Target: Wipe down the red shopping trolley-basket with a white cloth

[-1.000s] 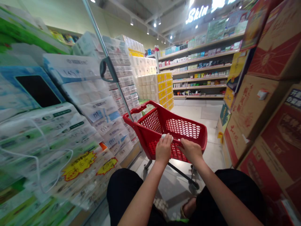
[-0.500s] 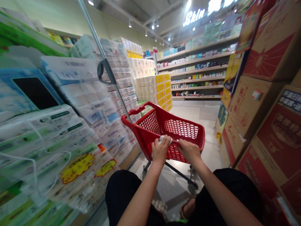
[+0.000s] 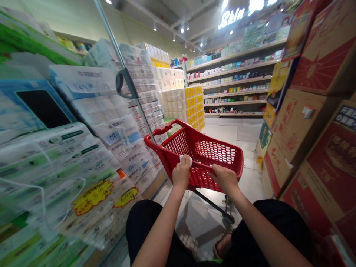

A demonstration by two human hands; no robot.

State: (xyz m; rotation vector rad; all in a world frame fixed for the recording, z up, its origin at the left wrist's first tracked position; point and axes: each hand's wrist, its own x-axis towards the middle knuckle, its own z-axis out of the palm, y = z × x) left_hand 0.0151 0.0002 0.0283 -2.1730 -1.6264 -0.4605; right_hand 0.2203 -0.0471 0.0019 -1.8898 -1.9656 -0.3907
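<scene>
A red plastic shopping cart (image 3: 214,142) with perforated sides stands sideways in front of my knees. My left hand (image 3: 181,172) is closed around a small white rounded thing (image 3: 189,161) at the cart's near rim; the fingers hide most of it, so I cannot tell its kind. Farther right along the same rim, my right hand (image 3: 224,178) grips the edge with its fingers over the top. From the cart's handle end rises a metal pole (image 3: 111,37) with a dark grey loop (image 3: 126,83) on it.
Stacked tissue packs (image 3: 111,122) line the left, with a black-screened tablet (image 3: 43,107) and a white cable (image 3: 41,196) on them. Cardboard boxes (image 3: 294,126) are piled at the right. Product shelves (image 3: 236,87) stand at the back beyond the tiled floor (image 3: 247,133).
My left hand has slid leftward along the near rim with the white thing. My right hand stays on the rim, and the cart keeps about the same place.
</scene>
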